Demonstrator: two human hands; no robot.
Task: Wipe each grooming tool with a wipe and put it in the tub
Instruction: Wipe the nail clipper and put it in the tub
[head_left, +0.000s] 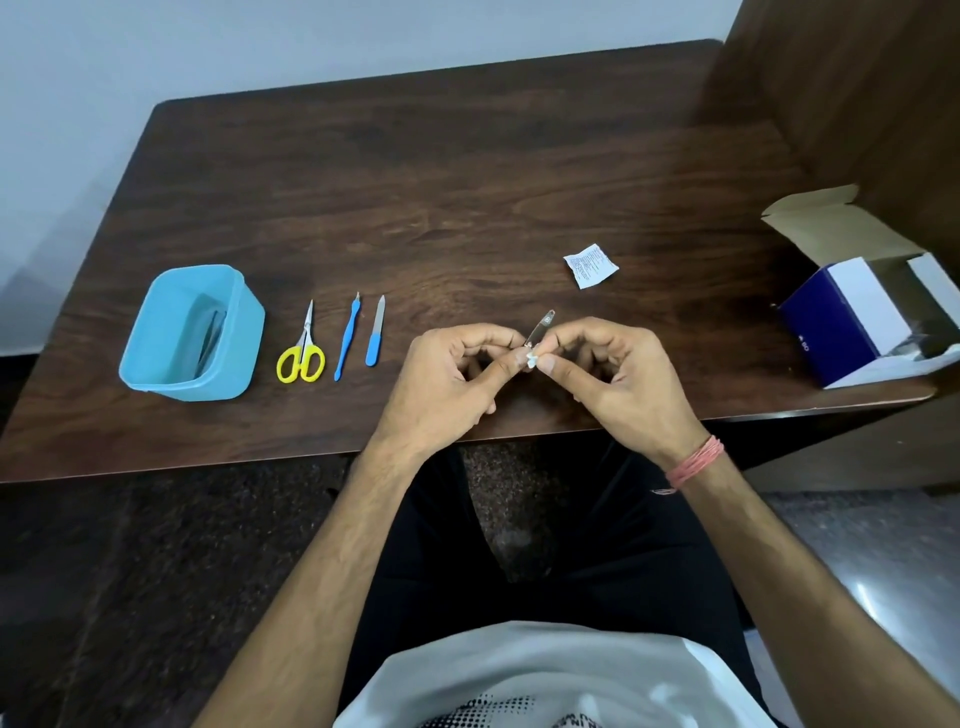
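Both hands over the tabletop's (467, 182) near edge: left hand (447, 379) fingers pinch a small metal tool (540, 326), right hand (618, 374) fingers pinch the wipe (531, 359) against it; scissors (302, 349), two blue tools beside the tub (192, 335).

dark wooden table (467, 171) carries tub (156, 358), scissors (302, 353), two tools (blue-handled), sachet (590, 266), box (852, 322).
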